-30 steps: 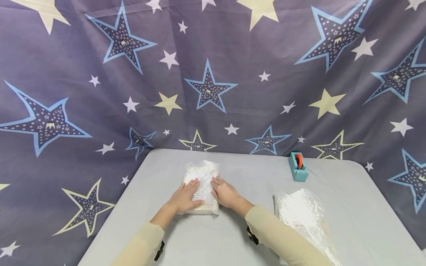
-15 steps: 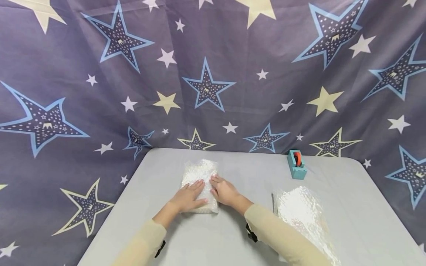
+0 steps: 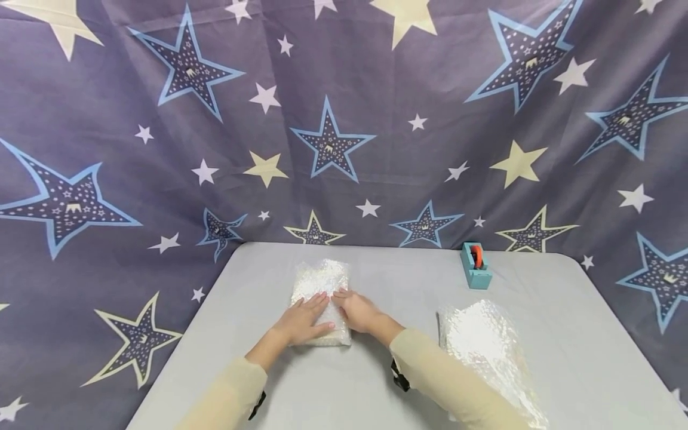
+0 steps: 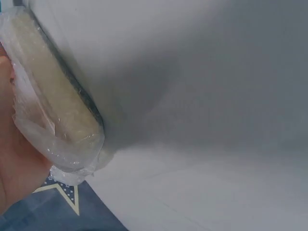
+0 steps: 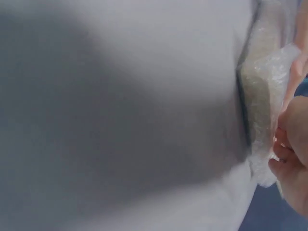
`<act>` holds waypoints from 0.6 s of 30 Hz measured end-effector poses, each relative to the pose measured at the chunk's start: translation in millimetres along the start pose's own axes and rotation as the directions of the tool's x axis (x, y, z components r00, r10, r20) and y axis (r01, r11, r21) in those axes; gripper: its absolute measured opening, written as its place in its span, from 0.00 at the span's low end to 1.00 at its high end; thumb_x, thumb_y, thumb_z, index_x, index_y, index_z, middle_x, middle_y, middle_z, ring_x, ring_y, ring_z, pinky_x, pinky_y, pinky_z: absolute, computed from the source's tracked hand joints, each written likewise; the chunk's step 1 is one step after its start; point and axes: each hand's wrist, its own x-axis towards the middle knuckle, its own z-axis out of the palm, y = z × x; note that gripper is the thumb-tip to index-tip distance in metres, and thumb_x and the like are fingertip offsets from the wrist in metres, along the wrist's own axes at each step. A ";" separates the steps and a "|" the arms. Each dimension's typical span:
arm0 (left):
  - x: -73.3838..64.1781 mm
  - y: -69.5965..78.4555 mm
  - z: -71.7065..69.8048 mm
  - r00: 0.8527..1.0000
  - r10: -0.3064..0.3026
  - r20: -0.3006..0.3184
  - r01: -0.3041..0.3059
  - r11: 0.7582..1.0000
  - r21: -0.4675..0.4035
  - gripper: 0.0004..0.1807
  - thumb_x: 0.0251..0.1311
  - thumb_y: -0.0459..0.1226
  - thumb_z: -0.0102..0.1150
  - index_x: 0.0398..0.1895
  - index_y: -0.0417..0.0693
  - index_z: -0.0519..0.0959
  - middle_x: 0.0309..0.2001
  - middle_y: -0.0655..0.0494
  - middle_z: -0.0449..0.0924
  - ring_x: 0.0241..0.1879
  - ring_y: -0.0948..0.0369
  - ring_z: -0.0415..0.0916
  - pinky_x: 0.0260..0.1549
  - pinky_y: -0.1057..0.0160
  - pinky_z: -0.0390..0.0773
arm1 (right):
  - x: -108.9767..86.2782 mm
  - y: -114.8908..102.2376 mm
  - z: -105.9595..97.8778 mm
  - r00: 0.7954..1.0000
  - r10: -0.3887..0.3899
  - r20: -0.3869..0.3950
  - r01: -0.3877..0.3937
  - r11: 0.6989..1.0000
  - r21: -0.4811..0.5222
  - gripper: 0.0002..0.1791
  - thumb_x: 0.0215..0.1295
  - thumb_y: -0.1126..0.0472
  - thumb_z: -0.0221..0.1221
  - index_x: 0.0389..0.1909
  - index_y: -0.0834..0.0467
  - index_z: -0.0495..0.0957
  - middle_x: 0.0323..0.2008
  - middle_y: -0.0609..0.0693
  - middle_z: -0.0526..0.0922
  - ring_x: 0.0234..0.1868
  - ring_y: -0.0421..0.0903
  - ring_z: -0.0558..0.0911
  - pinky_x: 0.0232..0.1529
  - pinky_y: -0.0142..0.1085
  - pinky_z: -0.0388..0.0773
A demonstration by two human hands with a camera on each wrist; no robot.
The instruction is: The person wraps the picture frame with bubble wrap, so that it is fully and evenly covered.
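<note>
A rectangular package in clear bubble wrap [image 3: 321, 278] lies on the table left of its middle. My left hand [image 3: 302, 321] rests flat over its left and near part, fingers spread. From the right, my right hand [image 3: 361, 311] touches the top of the wrap, its fingertips close to those of the left hand. In the left wrist view the package's thick pale side [image 4: 57, 91] shows through loose folds of film. The right wrist view shows the wrapped edge [image 5: 260, 96] beside the bent smaller fingers of the right hand [image 5: 293, 144].
A stack of shiny bubble wrap sheets [image 3: 486, 340] lies at the right, partly under the right sleeve. Behind it stands a teal tape dispenser [image 3: 476, 272] with an orange-red roll. A starry curtain [image 3: 333, 71] hangs behind the grey-white table [image 3: 392, 275].
My left hand has slid a little right over the package. My right hand has moved slightly inward and toward the near side, its fingertips now closer to the left hand's.
</note>
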 end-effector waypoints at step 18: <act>5.4 0.8 -15.8 0.995 -0.008 -0.098 -0.005 0.990 -0.139 0.34 0.65 0.52 0.52 0.67 0.38 0.67 0.70 0.41 0.65 0.69 0.43 0.64 0.68 0.41 0.63 | 4.7 2.9 -13.1 0.993 0.089 -0.072 -0.075 0.982 0.174 0.21 0.59 0.71 0.58 0.56 0.63 0.77 0.48 0.58 0.85 0.49 0.53 0.84 0.56 0.43 0.80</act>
